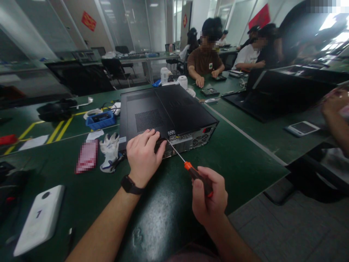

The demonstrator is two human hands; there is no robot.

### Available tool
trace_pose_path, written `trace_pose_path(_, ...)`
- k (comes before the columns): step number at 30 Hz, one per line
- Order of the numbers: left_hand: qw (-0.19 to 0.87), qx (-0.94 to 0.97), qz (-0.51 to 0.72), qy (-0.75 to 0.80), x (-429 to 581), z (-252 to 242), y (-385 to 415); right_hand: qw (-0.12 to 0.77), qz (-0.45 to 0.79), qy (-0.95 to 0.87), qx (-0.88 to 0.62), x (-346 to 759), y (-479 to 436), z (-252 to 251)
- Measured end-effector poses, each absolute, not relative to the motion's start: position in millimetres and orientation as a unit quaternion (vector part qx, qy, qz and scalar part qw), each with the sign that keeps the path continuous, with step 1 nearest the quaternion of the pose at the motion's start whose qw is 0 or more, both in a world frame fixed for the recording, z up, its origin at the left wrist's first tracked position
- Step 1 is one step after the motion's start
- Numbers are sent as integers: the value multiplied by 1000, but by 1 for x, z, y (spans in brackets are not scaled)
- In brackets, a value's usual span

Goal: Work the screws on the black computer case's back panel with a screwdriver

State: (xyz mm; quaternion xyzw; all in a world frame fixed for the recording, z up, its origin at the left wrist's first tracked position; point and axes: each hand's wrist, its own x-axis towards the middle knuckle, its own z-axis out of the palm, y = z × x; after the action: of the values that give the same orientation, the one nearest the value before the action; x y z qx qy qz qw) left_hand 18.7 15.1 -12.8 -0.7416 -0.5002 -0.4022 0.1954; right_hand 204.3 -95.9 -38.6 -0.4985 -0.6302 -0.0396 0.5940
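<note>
A black desktop computer case (166,112) lies flat on the green table (240,153), its rear panel facing me. My left hand (143,154) rests on the near rear edge of the case, fingers curled over it and thumb against the back panel. My right hand (208,198) is closed around the orange-and-black handle of a screwdriver (191,170). The thin shaft points up and left, with its tip at the rear panel next to my left thumb. A dark watch sits on my left wrist.
White work gloves (109,150) and a blue tray (100,120) lie left of the case. A white device (40,218) sits at the near left. A phone (301,128) and another open case (275,92) lie to the right. Other people work at the far tables.
</note>
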Motion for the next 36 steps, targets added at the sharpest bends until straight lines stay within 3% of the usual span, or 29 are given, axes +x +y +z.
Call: trace_pose_path(36,171,-741,-400,-511,19,-12,14,590,-12,-649,-480,207,-99,-33)
